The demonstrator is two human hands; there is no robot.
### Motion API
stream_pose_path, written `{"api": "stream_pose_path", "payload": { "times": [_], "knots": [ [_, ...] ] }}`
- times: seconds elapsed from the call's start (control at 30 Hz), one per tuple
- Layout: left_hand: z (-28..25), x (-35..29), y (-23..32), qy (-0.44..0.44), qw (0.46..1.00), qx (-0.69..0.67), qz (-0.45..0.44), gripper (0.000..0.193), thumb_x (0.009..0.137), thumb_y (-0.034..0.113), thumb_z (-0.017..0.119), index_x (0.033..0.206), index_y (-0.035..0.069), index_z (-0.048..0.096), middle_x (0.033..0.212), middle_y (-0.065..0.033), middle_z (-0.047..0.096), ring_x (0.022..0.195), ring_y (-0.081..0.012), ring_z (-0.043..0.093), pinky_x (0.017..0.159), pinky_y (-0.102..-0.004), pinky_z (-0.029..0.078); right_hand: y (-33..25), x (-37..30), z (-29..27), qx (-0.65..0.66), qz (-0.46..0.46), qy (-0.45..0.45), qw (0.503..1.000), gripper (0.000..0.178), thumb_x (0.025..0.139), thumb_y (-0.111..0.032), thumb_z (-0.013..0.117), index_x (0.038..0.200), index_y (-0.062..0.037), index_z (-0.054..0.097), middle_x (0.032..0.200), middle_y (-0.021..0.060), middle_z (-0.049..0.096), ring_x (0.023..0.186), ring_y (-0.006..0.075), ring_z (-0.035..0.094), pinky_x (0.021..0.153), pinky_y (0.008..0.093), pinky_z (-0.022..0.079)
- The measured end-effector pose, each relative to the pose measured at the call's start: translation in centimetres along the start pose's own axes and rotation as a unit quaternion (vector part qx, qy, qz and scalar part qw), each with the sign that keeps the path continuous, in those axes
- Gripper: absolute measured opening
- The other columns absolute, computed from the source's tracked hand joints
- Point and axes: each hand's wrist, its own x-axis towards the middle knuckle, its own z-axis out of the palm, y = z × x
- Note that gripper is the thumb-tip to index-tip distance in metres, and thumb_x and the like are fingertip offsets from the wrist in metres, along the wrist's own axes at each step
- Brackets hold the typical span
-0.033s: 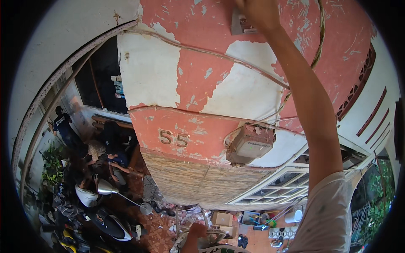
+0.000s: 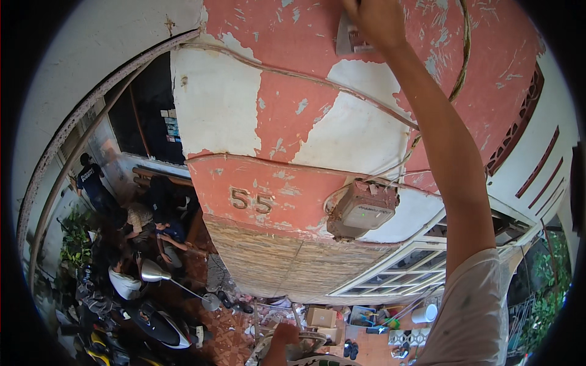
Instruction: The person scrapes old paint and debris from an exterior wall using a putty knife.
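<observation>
My right hand [image 2: 379,23] is raised at the top of the view, its fingers closed around a scraper [image 2: 349,40] with a flat, wide metal blade. Its blade lies against the red painted wall [image 2: 293,79], just above a bare white patch [image 2: 364,82]. Ragged paint edges and pale flecks mark the wall. Low in the middle, my left hand [image 2: 285,333] is closed; what it grips is hidden.
A meter box [image 2: 368,208] juts from the wall, with a cable [image 2: 305,74] running above it. Below right is a white-framed window [image 2: 397,268]. Several people sit near a motorbike [image 2: 160,323] at lower left. Boxes [image 2: 321,317] and a white bucket [image 2: 425,313] stand far below.
My right hand and the scraper have shifted very slightly down and to the right on the wall. My left hand stays in place.
</observation>
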Motion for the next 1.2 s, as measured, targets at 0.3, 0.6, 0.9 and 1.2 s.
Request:
{"api": "stream_pose_path", "payload": {
  "times": [0.3, 0.6, 0.9, 1.2],
  "knots": [
    [-0.6, -0.4, 0.5, -0.017, 1.000, -0.003, -0.009, 0.049, 0.071, 0.055, 0.067, 0.102, 0.018, 0.070, 0.098, -0.0129, 0.069, 0.085, -0.0335, 0.068, 0.073, -0.0489, 0.054, 1.6, -1.0, 0.9, -0.030, -0.069, 0.068, 0.995, 0.043, 0.089, -0.028, 0.061, 0.118, -0.0010, 0.044, 0.065, 0.0216, 0.062, 0.056, 0.0397, 0.063, 0.048, 0.0470, 0.051],
    [-0.4, 0.1, 0.5, -0.018, 1.000, -0.002, 0.006, 0.047, 0.072, 0.053, 0.066, 0.101, 0.017, 0.070, 0.098, -0.0134, 0.069, 0.085, -0.0335, 0.068, 0.074, -0.0482, 0.054, 1.5, 0.5, 0.1, -0.073, -0.146, 0.075, 0.984, 0.043, 0.089, -0.027, 0.062, 0.117, 0.0004, 0.043, 0.061, 0.0200, 0.060, 0.051, 0.0390, 0.061, 0.045, 0.0454, 0.049],
    [0.2, -0.6, 0.5, -0.029, 1.000, 0.009, 0.008, 0.046, 0.071, 0.056, 0.066, 0.101, 0.021, 0.070, 0.088, -0.0128, 0.070, 0.082, -0.0325, 0.069, 0.073, -0.0511, 0.053, 1.8, -0.9, 0.8, -0.015, -0.048, 0.054, 0.997, 0.049, 0.089, -0.028, 0.062, 0.124, 0.0009, 0.043, 0.062, 0.0207, 0.061, 0.052, 0.0385, 0.061, 0.046, 0.0459, 0.049],
    [-1.1, 0.2, 0.5, 0.029, 0.999, 0.020, 0.023, 0.051, 0.070, 0.057, 0.066, 0.099, 0.015, 0.070, 0.090, -0.0127, 0.070, 0.083, -0.0323, 0.069, 0.074, -0.0479, 0.054, 1.8, -1.3, 1.3, -0.055, -0.158, 0.039, 0.985, 0.048, 0.088, -0.030, 0.063, 0.122, 0.0006, 0.046, 0.062, 0.0210, 0.061, 0.053, 0.0393, 0.062, 0.047, 0.0469, 0.050]
  ]
}}
